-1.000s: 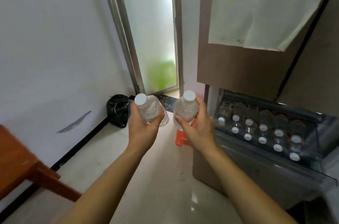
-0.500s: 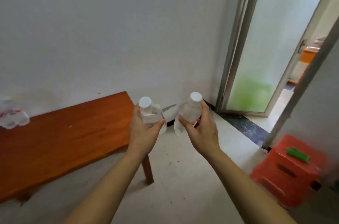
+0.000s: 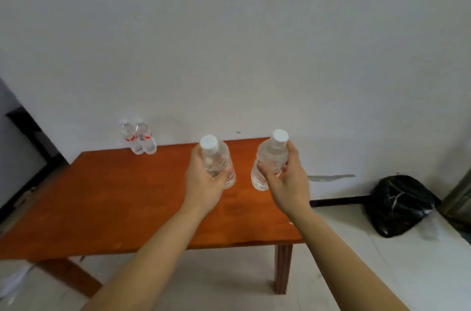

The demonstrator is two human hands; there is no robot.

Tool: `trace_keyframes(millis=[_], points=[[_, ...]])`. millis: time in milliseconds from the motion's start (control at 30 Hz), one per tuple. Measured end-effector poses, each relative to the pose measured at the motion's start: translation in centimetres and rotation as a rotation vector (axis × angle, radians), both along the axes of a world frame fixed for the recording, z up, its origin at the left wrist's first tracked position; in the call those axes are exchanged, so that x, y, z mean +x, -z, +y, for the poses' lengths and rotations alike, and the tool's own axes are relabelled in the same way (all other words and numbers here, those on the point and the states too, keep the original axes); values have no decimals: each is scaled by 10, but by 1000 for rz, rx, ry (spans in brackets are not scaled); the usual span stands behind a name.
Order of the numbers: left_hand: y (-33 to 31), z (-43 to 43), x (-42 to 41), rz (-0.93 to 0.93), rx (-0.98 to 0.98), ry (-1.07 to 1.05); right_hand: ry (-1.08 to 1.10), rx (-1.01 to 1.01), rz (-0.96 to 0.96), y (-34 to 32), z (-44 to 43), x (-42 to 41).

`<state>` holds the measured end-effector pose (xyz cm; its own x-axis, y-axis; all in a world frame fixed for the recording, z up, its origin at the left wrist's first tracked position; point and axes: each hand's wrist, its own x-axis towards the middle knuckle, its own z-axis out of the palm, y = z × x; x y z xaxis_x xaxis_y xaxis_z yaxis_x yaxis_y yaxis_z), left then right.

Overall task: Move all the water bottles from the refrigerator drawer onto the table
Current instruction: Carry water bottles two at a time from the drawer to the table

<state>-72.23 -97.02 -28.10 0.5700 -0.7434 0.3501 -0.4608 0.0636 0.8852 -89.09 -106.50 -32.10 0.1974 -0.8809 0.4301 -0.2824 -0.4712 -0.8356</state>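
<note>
Above the surface (image 3: 114, 196), a white-capped bottle (image 3: 216, 157) is gripped in the left hand (image 3: 204, 183), a second bottle (image 3: 274, 155) in the right hand (image 3: 285, 180). Two bottles (image 3: 140, 140) are stood at the far edge; their red label print is unreadable.

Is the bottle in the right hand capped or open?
Capped: a white cap sits on top of the water bottle that the right hand holds.

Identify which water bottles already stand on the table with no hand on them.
The pair of bottles at the table's far edge by the wall. The left hand grips the left bottle and the right hand the right bottle, over it.
</note>
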Motion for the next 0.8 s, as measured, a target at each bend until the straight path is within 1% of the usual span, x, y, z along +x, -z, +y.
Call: trace_keyframes(millis=[200, 367, 467, 633, 800], points=[[-6, -57, 71, -25, 11, -118, -141, 28, -17, -9, -85, 86], [9, -83, 130, -10, 32, -196, -285, 53, 31, 2, -122, 153], [23, -104, 172, 6, 50, -233, -331, 69, 65, 14, -143, 194], [54, -155, 253, 9, 102, -253, -327, 101, 126, 38, -183, 263], [95, -209, 352, 20, 179, -218, -246, 192, 196, 65, -232, 345]])
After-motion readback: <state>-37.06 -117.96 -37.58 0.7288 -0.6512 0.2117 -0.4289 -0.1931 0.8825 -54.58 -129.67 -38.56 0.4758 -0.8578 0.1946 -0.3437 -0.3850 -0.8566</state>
